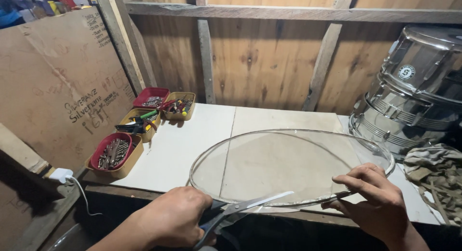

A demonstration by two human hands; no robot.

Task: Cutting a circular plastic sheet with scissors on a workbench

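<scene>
Over white bench (192, 140), left hand (171, 219) grips scissors (240, 207); right hand (375, 203) steadies clear hoop (288, 164).

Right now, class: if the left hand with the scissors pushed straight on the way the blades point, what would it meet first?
Probably the right hand gripping the clear round drumhead; the left hand aims the scissors along its near rim, though depth is unclear.

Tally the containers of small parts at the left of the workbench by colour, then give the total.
Red containers: 2, the red tray at the back and the round red bowl nested in a tan tray at the front.
Tan containers: 3, the tan tray at the back, the tan tray in the middle, and the tan tray under the bowl.
Total: 5
</scene>
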